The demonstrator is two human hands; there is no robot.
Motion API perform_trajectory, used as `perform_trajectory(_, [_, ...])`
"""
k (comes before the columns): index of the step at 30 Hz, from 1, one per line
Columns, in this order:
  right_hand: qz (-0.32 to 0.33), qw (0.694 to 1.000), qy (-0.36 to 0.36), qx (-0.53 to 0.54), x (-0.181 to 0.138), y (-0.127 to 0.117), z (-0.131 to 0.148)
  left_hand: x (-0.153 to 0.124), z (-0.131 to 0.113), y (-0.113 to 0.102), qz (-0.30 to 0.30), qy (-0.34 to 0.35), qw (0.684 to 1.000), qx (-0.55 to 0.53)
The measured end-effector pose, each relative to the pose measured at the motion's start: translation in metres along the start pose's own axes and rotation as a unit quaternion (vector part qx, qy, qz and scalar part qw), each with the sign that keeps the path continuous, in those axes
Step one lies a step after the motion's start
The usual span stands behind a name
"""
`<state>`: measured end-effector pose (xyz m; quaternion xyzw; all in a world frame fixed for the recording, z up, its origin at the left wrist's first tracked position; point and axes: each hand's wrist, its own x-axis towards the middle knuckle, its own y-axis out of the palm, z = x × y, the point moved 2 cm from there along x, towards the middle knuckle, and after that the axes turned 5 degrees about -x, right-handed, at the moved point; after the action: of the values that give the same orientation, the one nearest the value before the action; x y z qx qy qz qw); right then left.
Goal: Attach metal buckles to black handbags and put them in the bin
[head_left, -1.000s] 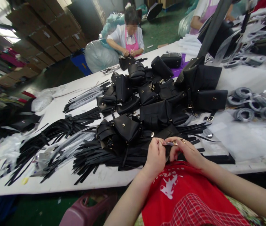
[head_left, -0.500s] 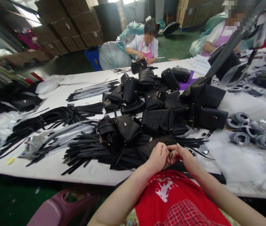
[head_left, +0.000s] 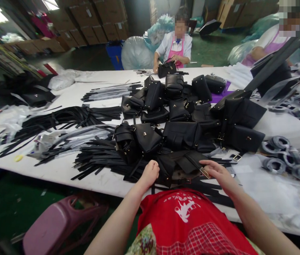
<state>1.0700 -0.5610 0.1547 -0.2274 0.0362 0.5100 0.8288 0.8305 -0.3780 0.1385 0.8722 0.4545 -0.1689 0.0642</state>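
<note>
A black bag (head_left: 184, 166) lies in front of me at the near edge of the white table (head_left: 67, 170). My left hand (head_left: 150, 174) is closed into a loose fist against the bag's left side. My right hand (head_left: 217, 173) rests on its right side, fingers pinched on a black strap (head_left: 192, 163) with a gold buckle (head_left: 205, 173). Behind the bag is a heap of several black handbags (head_left: 181, 113). Loose black straps (head_left: 99, 161) spread to the left.
Bundled straps (head_left: 59, 120) and plastic-wrapped ones (head_left: 67, 140) cover the table's left. Coiled grey rolls (head_left: 282, 156) lie at the right. A person in a pink apron (head_left: 175, 47) handles a bag at the far side; another sits at the upper right. A pink stool (head_left: 56, 219) stands below.
My hands were pinched together on a small metal piece; now they have parted onto the bag's two sides. The camera view has tilted and shifted right.
</note>
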Motion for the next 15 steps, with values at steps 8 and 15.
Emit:
perform_trajectory(8, [-0.071,0.817,-0.226,-0.526,0.016,0.02,-0.004,-0.023,0.027,-0.048,-0.064,-0.029,0.993,-0.1])
perform_trajectory(15, [0.093,0.804,-0.219,-0.545,0.064,0.072,-0.036,-0.034,0.025,-0.054,-0.077,-0.029,0.987,-0.138])
